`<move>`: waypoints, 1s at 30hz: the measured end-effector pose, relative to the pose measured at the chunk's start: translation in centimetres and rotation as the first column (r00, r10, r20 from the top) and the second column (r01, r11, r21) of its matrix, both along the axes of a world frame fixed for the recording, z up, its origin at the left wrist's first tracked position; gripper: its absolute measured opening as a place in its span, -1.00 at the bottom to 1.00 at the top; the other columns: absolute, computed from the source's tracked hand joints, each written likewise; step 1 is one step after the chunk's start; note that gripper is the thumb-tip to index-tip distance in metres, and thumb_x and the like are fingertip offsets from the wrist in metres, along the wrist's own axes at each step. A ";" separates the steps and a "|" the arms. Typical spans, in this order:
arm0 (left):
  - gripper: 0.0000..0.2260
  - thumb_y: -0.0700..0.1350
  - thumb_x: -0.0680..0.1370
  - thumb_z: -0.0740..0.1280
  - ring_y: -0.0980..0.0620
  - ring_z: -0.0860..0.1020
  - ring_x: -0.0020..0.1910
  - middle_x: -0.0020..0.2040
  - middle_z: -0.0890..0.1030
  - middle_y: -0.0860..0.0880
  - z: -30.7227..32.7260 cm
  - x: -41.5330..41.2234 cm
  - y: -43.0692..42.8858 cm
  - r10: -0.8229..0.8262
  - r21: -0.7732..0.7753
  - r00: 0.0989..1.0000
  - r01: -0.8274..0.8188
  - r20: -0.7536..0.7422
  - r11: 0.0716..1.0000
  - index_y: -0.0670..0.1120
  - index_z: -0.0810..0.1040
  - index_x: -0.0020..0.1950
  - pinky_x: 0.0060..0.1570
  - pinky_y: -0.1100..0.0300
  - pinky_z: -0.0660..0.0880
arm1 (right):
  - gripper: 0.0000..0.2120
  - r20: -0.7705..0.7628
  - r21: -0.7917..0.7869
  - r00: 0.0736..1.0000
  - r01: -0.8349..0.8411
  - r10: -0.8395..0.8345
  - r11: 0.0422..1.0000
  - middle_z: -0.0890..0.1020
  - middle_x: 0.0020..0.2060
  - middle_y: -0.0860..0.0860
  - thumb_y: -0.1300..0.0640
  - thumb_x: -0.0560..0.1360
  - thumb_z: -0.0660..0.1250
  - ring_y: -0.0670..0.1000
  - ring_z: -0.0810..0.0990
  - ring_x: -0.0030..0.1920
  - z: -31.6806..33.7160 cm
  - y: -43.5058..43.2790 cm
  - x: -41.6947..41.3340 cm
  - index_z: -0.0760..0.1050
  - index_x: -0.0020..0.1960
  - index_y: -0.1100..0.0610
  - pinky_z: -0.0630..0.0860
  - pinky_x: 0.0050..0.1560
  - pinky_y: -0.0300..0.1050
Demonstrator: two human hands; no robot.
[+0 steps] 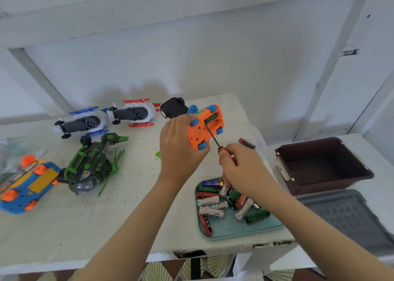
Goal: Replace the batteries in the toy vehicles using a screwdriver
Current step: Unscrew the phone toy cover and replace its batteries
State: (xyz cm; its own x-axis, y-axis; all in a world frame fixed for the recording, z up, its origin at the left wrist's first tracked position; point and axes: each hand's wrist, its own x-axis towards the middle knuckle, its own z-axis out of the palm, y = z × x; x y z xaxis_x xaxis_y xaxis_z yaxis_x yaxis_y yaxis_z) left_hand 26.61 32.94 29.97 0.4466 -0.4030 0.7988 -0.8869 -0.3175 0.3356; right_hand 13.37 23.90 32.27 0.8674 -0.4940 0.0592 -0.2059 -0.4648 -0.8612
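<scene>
Your left hand (181,150) grips the orange toy car (197,133) belly-up, lifted off the table. Your right hand (243,169) holds the screwdriver (214,139) by its handle, with the tip at the car's open battery bay. The tray (234,230) of batteries (210,201) lies just beneath your right hand, and a green helicopter (89,165) sits left of your left hand.

Paint on the bench (128,216) is looking matt, rough and crazed, and is chipping at the edge just below the tray (241,229). The tray is reading as smooth teal plastic. The batteries (210,201) in it are showing glossy printed wrappers.

Above the tray, the orange toy car (200,129) is showing smooth, faintly shiny plastic. The screwdriver (221,150) shaft is looking like dark metal, the handle like glossy red plastic.

Right of the tray, the brown bin (319,167) is gleaming as smooth plastic. The grey lid (351,216) is looking matt and textured.
</scene>
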 end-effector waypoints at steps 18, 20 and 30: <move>-0.45 -0.34 0.24 0.51 -0.14 0.43 0.17 0.11 0.58 -0.22 -0.6 0.7 -0.2 -0.043 0.176 0.966 -0.002 0.254 0.984 -0.13 0.37 0.14 0.19 0.00 0.38 | -0.66 -0.154 0.266 0.987 0.089 -0.049 0.960 0.47 -0.61 0.02 0.13 0.62 0.06 -0.16 0.32 -0.66 -0.5 1.6 -1.8 0.41 -0.19 0.32 0.28 -0.57 -0.30; -0.46 -0.36 0.24 0.49 -0.16 0.44 0.18 0.11 0.58 -0.23 -0.6 0.7 -0.1 -0.038 0.181 0.967 -0.008 0.253 0.984 -0.14 0.38 0.15 0.21 -0.04 0.40 | -0.69 -0.172 0.344 0.985 0.089 -0.031 0.935 0.48 -0.62 0.01 0.13 0.63 0.05 -0.13 0.30 -0.68 -0.4 1.8 -1.9 0.39 -0.21 0.23 0.25 -0.59 -0.30; -0.43 -0.25 0.31 0.52 0.02 0.41 0.17 0.23 0.44 -0.12 0.3 -0.1 1.2 0.043 -0.004 0.996 -0.044 -0.077 0.999 -0.08 0.32 0.21 -0.05 0.49 0.33 | -0.71 -0.240 0.413 0.965 0.005 0.103 0.911 0.66 -0.42 0.07 0.07 0.63 0.08 0.02 0.46 -0.61 0.0 2.2 -1.9 0.41 -0.16 0.18 0.26 -0.61 -0.26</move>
